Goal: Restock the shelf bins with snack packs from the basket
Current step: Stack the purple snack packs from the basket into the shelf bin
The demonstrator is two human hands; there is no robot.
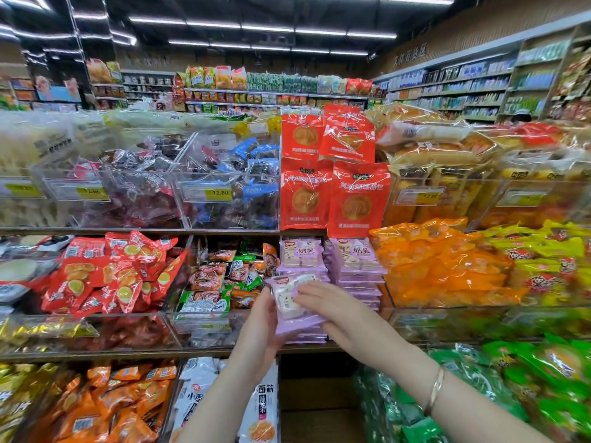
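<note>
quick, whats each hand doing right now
left hand: grips the lilac snack pack at its left side.
right hand: fingers lie across the same pack's front, thumb hidden; a grip cannot be told.
</note>
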